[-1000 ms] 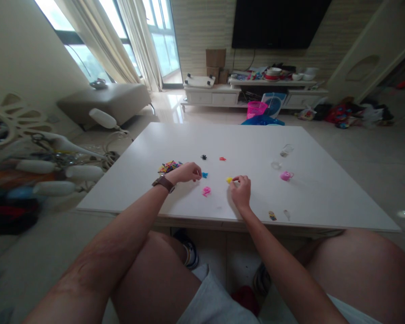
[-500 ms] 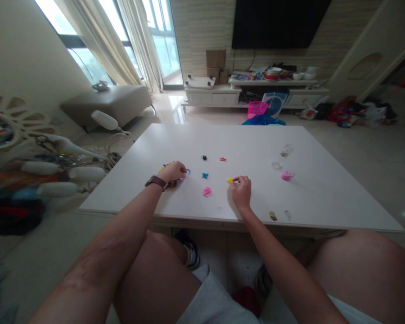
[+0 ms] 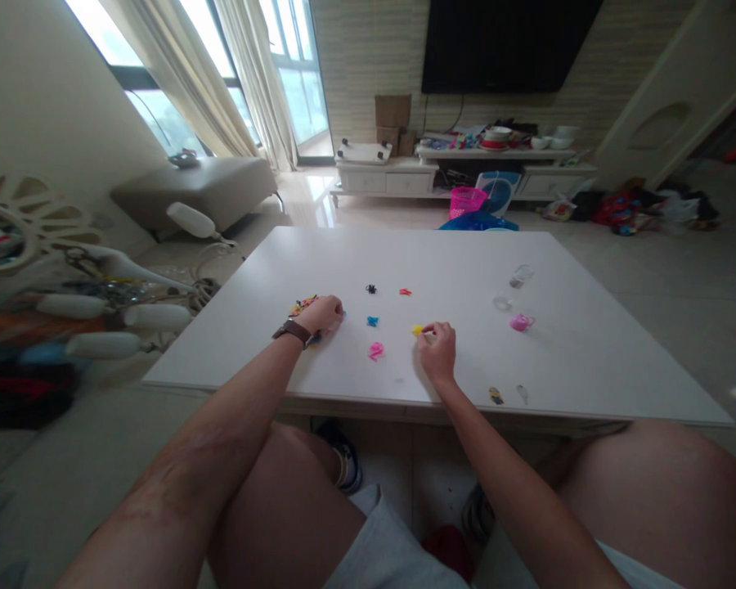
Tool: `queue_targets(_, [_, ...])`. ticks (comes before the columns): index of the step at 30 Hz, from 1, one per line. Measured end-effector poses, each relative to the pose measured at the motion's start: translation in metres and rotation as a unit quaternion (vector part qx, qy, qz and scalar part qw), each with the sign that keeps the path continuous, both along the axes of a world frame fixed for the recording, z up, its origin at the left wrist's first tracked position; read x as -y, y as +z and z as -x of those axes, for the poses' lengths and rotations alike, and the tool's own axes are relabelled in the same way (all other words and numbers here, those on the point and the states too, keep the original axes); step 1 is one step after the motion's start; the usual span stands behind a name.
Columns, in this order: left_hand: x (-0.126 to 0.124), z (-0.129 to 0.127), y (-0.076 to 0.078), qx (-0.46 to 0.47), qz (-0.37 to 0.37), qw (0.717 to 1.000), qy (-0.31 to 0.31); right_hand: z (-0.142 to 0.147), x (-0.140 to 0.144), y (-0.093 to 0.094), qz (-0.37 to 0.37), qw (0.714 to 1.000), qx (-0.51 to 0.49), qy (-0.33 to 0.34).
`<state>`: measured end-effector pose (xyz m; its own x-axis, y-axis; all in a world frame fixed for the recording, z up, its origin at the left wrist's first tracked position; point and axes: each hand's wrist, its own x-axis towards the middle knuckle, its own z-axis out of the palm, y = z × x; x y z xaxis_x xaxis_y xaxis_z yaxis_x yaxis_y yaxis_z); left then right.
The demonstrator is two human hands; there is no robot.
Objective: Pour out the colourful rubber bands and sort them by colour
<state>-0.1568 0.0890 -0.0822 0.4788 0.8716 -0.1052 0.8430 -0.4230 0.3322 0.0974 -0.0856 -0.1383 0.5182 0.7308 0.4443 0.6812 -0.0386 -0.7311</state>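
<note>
Head view. The left hand, with a brown-strapped wristwatch, rests on a heap of small mixed-colour pieces at about 9 o'clock on the white table. Its fingers are curled down over the heap; whether they actually pinch a piece cannot be told — the hand hides its own fingertips. A trace of blue shows at the hand's 3 o'clock edge.

The right hand lies on the table near the front edge, fingers drawn in, thumb and forefinger closed on a small yellow piece at the hand's 11 o'clock. The piece sits at table level.

Between the two hands, sorted singles lie apart from one another: a blue piece, a pink piece at its 6 o'clock, a black piece at its 12 o'clock, and a red piece just right of the black one.

At 3 o'clock from the right hand — well apart — stands a small pink cup-shaped toy. Two clear items lie beyond it towards 1 o'clock; their kind is too faint to name. Near the front edge, at the right hand's 4 o'clock, lies a small yellow-and-blue figure with a pale object just beside it.
</note>
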Motion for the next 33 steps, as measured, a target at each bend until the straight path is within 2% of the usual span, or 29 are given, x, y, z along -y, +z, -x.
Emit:
queue_targets(5, [0.006, -0.006, 0.002, -0.022, -0.048, 0.999, 0.009, 0.001, 0.000, 0.000, -0.002, 1.000, 0.000, 0.002])
queue_targets(12, [0.011, -0.010, -0.001, -0.014, -0.048, 0.998, 0.029, 0.001, 0.001, 0.002, -0.002, 1.000, 0.003, 0.003])
queue_targets(21, [0.009, -0.009, -0.007, 0.043, -0.017, 0.999, 0.004, 0.002, 0.001, 0.003, 0.003, 1.000, -0.001, 0.005])
queue_targets(24, [0.011, -0.013, -0.003, 0.088, -0.010, 0.996, -0.023, 0.002, 0.001, 0.002, 0.002, 1.000, 0.000, 0.006])
queue_targets(29, [0.020, -0.031, 0.008, 0.147, 0.002, 0.982, -0.121, 0.002, 0.000, 0.001, 0.003, 1.000, 0.000, 0.007])
queue_targets(33, [0.026, -0.047, 0.012, 0.150, 0.013, 0.977, -0.148, 0.001, 0.001, 0.002, 0.001, 1.000, -0.001, 0.011])
